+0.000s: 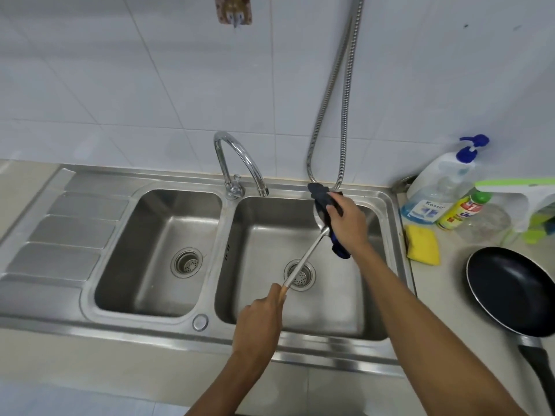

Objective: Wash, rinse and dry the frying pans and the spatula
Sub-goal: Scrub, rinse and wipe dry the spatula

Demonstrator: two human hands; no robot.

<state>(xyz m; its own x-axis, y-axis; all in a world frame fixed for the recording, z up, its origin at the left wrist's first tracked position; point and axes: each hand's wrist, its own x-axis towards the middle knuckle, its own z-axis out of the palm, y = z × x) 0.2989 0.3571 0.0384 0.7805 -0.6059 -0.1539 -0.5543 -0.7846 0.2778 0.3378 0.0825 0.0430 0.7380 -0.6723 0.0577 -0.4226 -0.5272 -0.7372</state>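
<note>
— Hands first?
— Left hand (259, 319): fingers curled tight round the handle end of the spatula (303, 259), a slim round shaft of bright metal slanting up and away to the right. Right hand (345, 223): clamped on a dark blue cloth (322, 195), bunched soft and creased around the spatula's head. Only a sliver of shiny blade shows beside the fingers.
— Where is it held?
— In the air over the right basin (345, 301) of a brushed-steel double sink, the shaft crossing above the round perforated drain (301, 276). A curved chrome tap (237, 154) arches over the divider. A ribbed metal hose (345, 100) loops down the white tiled wall, its bend reaching the sink rim by the cloth.
— And the pans?
— One frying pan (510, 289) in view — round, black, smooth-coated, open side up on the beige worktop (444, 283) right of the sink, handle toward the near edge. Between pan and sink lies a yellow sponge (422, 244), porous and rectangular. Behind it stands a clear pump bottle (435, 190) of blue liquid, with a small yellow bottle (462, 210) just beside it — green cap.
</note>
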